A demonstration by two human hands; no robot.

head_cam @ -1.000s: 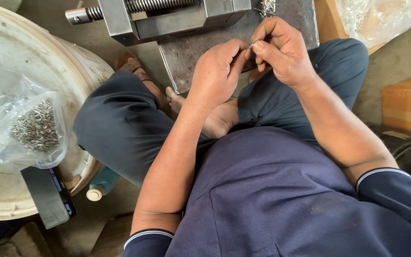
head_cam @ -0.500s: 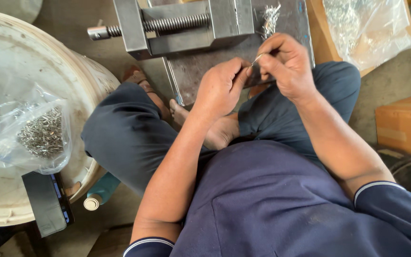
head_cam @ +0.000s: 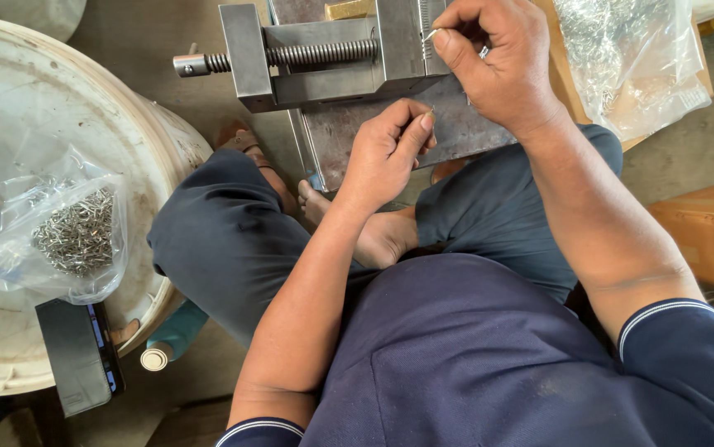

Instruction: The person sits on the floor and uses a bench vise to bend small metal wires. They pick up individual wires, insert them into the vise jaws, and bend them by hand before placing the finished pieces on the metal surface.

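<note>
now parted, right hand [head_cam: 498, 62] fingers pinch a small metal piece [head_cam: 430, 35] by the vise [head_cam: 324, 54]; left hand [head_cam: 390, 149] pinches another.

head cam | looks steeply down, close | over lap [head_cam: 456, 348] and vise [head_cam: 324, 58]

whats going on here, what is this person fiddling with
A person sits cross-legged on the floor in front of a small metal vise that stands on a steel plate. The right hand is raised beside the vise, pinching a tiny metal piece in its fingertips. The left hand rests on the plate, pinching another small piece. A clear bag of small metal parts lies on a white bucket lid on the person's left, and another bag sits to the right.
</note>
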